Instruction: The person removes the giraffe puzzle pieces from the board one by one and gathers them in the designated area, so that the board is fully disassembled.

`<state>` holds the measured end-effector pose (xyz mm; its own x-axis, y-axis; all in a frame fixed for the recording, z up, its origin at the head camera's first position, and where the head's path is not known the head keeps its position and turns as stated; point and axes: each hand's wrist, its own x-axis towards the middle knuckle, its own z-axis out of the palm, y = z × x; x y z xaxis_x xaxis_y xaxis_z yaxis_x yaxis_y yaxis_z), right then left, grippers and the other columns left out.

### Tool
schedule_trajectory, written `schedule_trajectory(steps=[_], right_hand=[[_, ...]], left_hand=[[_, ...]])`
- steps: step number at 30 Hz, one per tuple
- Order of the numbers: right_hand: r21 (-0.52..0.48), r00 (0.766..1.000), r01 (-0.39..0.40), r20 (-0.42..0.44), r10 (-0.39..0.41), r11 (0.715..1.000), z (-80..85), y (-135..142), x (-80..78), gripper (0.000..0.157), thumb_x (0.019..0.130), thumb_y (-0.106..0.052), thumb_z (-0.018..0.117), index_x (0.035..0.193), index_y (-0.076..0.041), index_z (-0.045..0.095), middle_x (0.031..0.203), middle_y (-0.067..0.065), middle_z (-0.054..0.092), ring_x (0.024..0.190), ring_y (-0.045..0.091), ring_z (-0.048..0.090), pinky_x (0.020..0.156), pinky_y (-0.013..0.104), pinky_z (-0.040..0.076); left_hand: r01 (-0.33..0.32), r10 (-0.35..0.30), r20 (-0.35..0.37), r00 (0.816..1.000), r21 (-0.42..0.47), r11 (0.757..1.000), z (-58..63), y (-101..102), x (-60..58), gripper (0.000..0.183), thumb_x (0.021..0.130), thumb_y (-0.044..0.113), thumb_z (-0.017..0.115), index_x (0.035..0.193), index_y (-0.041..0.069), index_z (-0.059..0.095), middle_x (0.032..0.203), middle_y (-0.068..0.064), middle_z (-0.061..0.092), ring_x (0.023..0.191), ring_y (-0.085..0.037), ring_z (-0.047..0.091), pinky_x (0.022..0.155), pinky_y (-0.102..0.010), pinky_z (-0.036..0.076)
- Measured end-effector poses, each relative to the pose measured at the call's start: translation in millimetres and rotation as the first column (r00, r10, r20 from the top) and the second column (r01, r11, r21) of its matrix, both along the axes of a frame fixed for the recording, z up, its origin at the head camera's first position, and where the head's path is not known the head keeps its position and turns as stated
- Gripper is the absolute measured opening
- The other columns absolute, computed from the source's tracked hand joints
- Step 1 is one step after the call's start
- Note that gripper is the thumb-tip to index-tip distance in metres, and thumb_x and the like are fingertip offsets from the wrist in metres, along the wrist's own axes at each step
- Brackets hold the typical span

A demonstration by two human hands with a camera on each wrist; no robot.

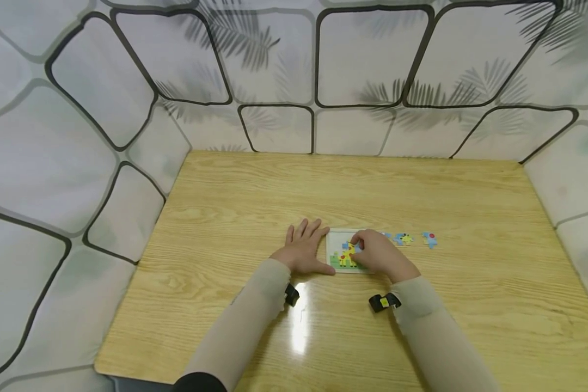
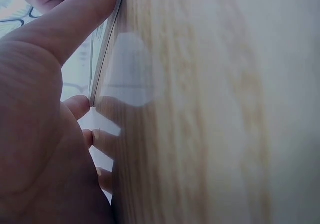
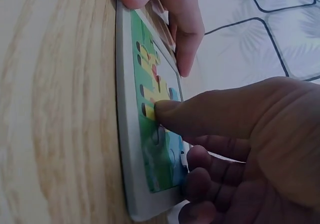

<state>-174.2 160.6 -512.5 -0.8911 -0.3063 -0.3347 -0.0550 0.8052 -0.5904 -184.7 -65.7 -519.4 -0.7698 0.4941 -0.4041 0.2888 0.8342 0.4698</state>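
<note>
A small jigsaw puzzle board (image 1: 335,240) with a pale frame lies on the table; its pieces show a yellow giraffe (image 3: 161,88) on green and blue. My left hand (image 1: 301,253) is spread flat at the board's left side, its thumb along the near edge and its index fingertip at the far left corner. Bent over the right half of the board, my right hand (image 1: 379,255) has thumb and index finger around a puzzle piece (image 1: 357,246) in the picture. Its thumb tip touches the giraffe's leg in the right wrist view, with the other fingers curled by the board's edge.
Loose blue and yellow puzzle pieces (image 1: 403,239) lie right of the board, one partly behind the right hand. Farther right is a blue piece with a red spot (image 1: 429,239). The wooden table (image 1: 470,305) meets patterned cloth walls (image 1: 362,71) at the back and sides.
</note>
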Motion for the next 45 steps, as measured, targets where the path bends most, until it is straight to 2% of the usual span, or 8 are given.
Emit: schedule_trajectory(steps=[8, 17, 22, 25, 31, 34, 39, 45], right_hand=[[-0.056, 0.998, 0.034, -0.042, -0.037, 0.998, -4.4, 4, 0.5, 0.025, 0.088, -0.015, 0.077, 0.107, -0.007, 0.062, 0.105, 0.011, 0.058, 0.093, 0.027, 0.054, 0.084, 0.044, 0.048], [-0.168, 0.993, 0.051, -0.098, -0.069, 0.984, -6.5, 18, 8.5, 0.005, 0.096, -0.014, 0.068, 0.101, -0.012, 0.066, 0.092, 0.002, 0.066, 0.080, 0.017, 0.059, 0.068, 0.033, 0.049], [-0.263, 0.989, 0.074, -0.107, -0.106, 0.962, -9.1, 22, 10.6, 0.006, 0.096, -0.015, 0.069, 0.100, -0.010, 0.071, 0.092, 0.003, 0.071, 0.082, 0.016, 0.065, 0.072, 0.033, 0.052], [-0.342, 0.986, 0.116, -0.077, -0.151, 0.932, -10.8, 25, 12.3, 0.009, 0.096, -0.014, 0.070, 0.102, -0.007, 0.071, 0.095, 0.006, 0.073, 0.085, 0.016, 0.068, 0.074, 0.030, 0.054], [-0.524, 0.967, 0.230, 0.027, -0.253, 0.820, -10.3, 36, 15.3, 0.016, 0.097, -0.007, 0.067, 0.108, 0.005, 0.067, 0.097, 0.017, 0.074, 0.085, 0.020, 0.073, 0.075, 0.026, 0.057], [-0.539, 0.955, 0.271, 0.051, -0.291, 0.797, -9.4, 47, 17.1, 0.021, 0.098, -0.009, 0.066, 0.111, 0.008, 0.066, 0.099, 0.017, 0.074, 0.083, 0.017, 0.073, 0.073, 0.027, 0.057], [-0.481, 0.932, 0.344, 0.071, -0.356, 0.806, -7.4, 71, 22.8, 0.030, 0.101, -0.019, 0.064, 0.120, 0.005, 0.066, 0.104, 0.011, 0.074, 0.084, 0.009, 0.070, 0.071, 0.025, 0.057], [-0.317, 0.915, 0.381, -0.002, -0.403, 0.868, -3.2, 103, 29.7, 0.035, 0.103, -0.026, 0.060, 0.124, 0.002, 0.067, 0.114, 0.017, 0.071, 0.090, 0.009, 0.068, 0.075, 0.026, 0.056]], left_hand=[[-0.006, 0.006, 0.003, 1.000, 0.001, 1.000, -2.5, 0, -2.1, 0.111, 0.078, 0.068, 0.075, 0.163, 0.027, 0.017, 0.170, 0.000, -0.002, 0.155, -0.029, -0.011, 0.120, -0.056, -0.010], [-0.007, 0.007, -0.002, 1.000, 0.004, 1.000, -1.8, 0, -2.7, 0.110, 0.079, 0.067, 0.075, 0.163, 0.026, 0.017, 0.170, -0.001, -0.002, 0.155, -0.029, -0.011, 0.120, -0.056, -0.010], [-0.002, 0.002, -0.007, 1.000, 0.008, 1.000, 2.7, -1, -2.0, 0.109, 0.079, 0.066, 0.075, 0.163, 0.026, 0.017, 0.170, -0.001, -0.001, 0.155, -0.029, -0.010, 0.121, -0.056, -0.009], [-0.003, 0.003, -0.005, 1.000, 0.013, 1.000, 4.6, -1, -1.9, 0.109, 0.079, 0.066, 0.075, 0.163, 0.026, 0.018, 0.170, -0.001, 0.000, 0.155, -0.029, -0.009, 0.121, -0.057, -0.009], [-0.002, 0.002, 0.001, 1.000, 0.010, 1.000, 3.6, -1, -2.2, 0.110, 0.078, 0.068, 0.075, 0.163, 0.027, 0.016, 0.170, 0.000, -0.002, 0.155, -0.028, -0.011, 0.120, -0.056, -0.010], [-0.002, 0.002, 0.001, 1.000, 0.012, 1.000, 1.2, -2, -2.5, 0.111, 0.078, 0.068, 0.074, 0.163, 0.028, 0.016, 0.170, 0.001, -0.003, 0.155, -0.028, -0.012, 0.120, -0.056, -0.011], [0.004, -0.004, 0.004, 1.000, 0.011, 1.000, -1.4, -2, -1.0, 0.112, 0.078, 0.068, 0.075, 0.163, 0.027, 0.015, 0.170, 0.000, -0.004, 0.154, -0.029, -0.012, 0.120, -0.057, -0.012], [0.014, -0.014, -0.002, 1.000, 0.012, 1.000, -1.4, -2, 0.1, 0.112, 0.078, 0.068, 0.074, 0.163, 0.026, 0.015, 0.170, 0.000, -0.003, 0.155, -0.029, -0.012, 0.120, -0.057, -0.011]])
